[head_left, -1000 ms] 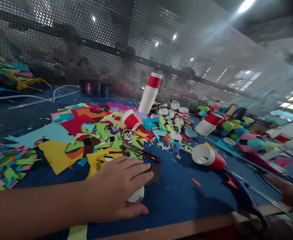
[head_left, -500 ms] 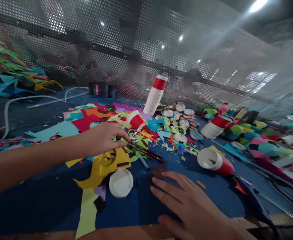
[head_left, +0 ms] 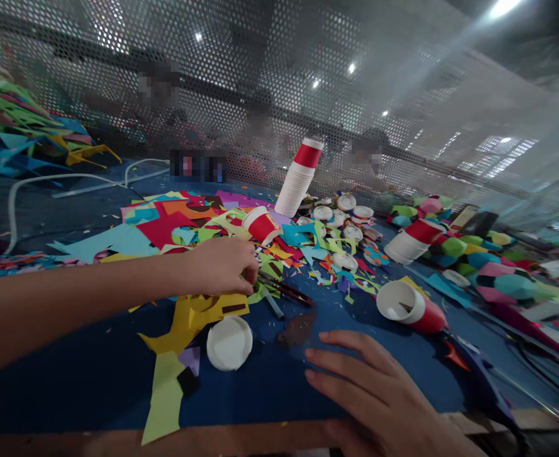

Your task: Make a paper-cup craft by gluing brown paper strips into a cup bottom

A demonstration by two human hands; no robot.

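Observation:
My left hand (head_left: pixel 225 266) reaches over the paper scraps, its fingers closed on the near end of dark scissors (head_left: pixel 286 290); the fingers hide that end. Low on the right, my right hand (head_left: pixel 375 381) is open with its fingers spread above the blue table (head_left: pixel 270 393). Just beyond its fingertips lies a dark brown paper piece (head_left: pixel 296 329). A white round piece (head_left: pixel 229 343), like a cut-off cup bottom, lies between my hands. Yellow paper (head_left: pixel 188 320) with cut-outs and a pale green strip (head_left: pixel 162 403) lie left of it.
A tall stack of paper cups (head_left: pixel 299 178) leans at the back beside a tipped red cup (head_left: pixel 261 225). Several white discs (head_left: pixel 346 202) are heaped nearby. On the right, a blue glue gun (head_left: pixel 482 381) has its nose at a lying cup (head_left: pixel 410 308). A perforated screen (head_left: pixel 241 70) stands behind.
My left hand has left the white round piece and gone up to the scissors, its fingers closing. My right hand came in from the right, touched the brown paper, then drew back slightly.

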